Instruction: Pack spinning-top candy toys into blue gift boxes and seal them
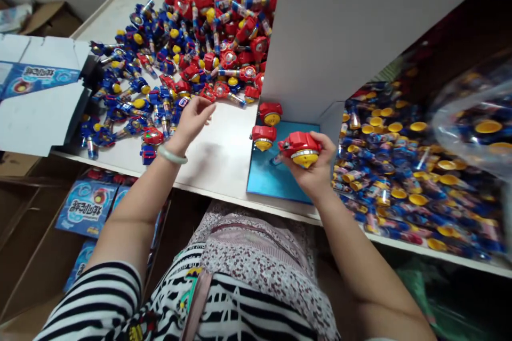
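Note:
In my right hand [318, 173] is a red toy spinning top [301, 148] with a yellow tip pointing down and a silvery ring round it, held above the blue floor of an upright white box [260, 184]. Two similar red spinning tops [270, 113] stand at the box's left side, yellow tips down. My left hand [195, 120] is over the white table [216, 154], fingers stretched out and thumb apart, with nothing visible in it. Its fingertips are close to a red spinning top [221, 90] at the near edge of a heap. A clear tube [276, 160] shows beside the right hand.
A big heap of red toys [240, 26] and blue toys [132, 80] covers the back and left of the table. On the right lie many blue and yellow tubes [392, 170] beside a clear plastic bag [472, 117]. An opened printed carton [40, 90] sits left; blue boxes [86, 205] are below.

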`<control>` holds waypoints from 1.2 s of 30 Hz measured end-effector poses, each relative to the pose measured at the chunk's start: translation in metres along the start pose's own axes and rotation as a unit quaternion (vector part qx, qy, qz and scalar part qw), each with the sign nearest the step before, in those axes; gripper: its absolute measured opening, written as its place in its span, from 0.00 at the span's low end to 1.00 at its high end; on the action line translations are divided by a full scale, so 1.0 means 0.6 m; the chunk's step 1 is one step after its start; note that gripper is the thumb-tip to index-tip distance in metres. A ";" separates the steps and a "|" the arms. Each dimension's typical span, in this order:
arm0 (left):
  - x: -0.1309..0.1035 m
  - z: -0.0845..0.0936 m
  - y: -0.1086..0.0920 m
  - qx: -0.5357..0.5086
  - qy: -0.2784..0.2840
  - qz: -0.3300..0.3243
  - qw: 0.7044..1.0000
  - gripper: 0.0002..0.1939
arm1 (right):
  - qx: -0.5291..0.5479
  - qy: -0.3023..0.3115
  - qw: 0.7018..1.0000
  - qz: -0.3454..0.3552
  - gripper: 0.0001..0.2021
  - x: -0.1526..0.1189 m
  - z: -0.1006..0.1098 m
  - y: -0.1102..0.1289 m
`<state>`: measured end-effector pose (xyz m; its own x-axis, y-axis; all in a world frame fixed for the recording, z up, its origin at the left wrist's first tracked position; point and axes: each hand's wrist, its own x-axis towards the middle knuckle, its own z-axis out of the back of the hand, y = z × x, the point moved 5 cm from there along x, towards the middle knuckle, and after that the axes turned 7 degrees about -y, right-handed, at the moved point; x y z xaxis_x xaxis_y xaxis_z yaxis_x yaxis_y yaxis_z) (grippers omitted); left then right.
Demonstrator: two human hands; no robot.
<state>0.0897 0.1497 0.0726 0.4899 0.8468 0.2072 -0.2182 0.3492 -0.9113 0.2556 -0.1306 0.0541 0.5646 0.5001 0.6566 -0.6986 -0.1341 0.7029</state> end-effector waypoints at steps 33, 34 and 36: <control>0.178 0.000 0.116 0.281 0.055 -0.150 0.946 0.21 | -0.142 -0.094 0.985 0.021 0.40 -0.089 -0.012 -0.018; 0.169 0.012 0.108 0.225 0.022 -0.150 0.962 0.20 | -0.141 -0.107 0.984 -0.005 0.40 -0.092 -0.008 -0.026; 0.141 0.035 0.089 0.111 -0.023 -0.143 0.983 0.22 | -0.138 -0.116 0.983 -0.027 0.40 -0.095 -0.003 -0.033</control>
<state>0.1018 0.2484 0.0487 0.5201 0.7164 0.4651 -0.2574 0.6507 -0.7144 0.2369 -0.1549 0.0023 0.6668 0.2880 0.6873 -0.7394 0.1402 0.6585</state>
